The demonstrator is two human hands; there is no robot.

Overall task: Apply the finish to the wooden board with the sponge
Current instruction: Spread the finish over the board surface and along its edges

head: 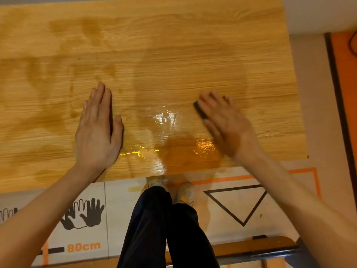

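Status: wooden board (173, 55) lying flat across the view, near edge above the floor mat (116, 200). Left hand (98, 128) flat on the board, fingers straight and together, gripping nothing, bracing the panel. Right hand (222, 120) blurred, spread over a dark sponge (200, 110); fingers lying across the top and pressing it to the surface. Only the sponge's left end visible beyond the fingers, so degree of finger curl around it not determinable. Wet, glossy patch of finish (166, 117) between the two hands, running to the near edge; darker dried-looking blotches (48, 113) further left and toward the far side.

Judged hazards from this point:

- Uneven coat. Cause: heavy pooling in the glossy centre against thin, patchy areas on the left. Likely result: lap marks where wet strokes meet areas already setting.
- Run-off over the near edge. Cause: wet film reaching the lip directly above the shoes (185, 190) and trousers (164, 219). Likely result: drips onto clothing and mat.
- Handprint in the finish. Cause: left palm resting just beside the wet zone, thumb near its margin. Any inward slide probably prints the film and transfers finish to skin.
- Missed right-hand strip. Cause: sponge working near the pale, seemingly dry right portion.
- Board shift. Cause: fast strokes with bracing on one side only.
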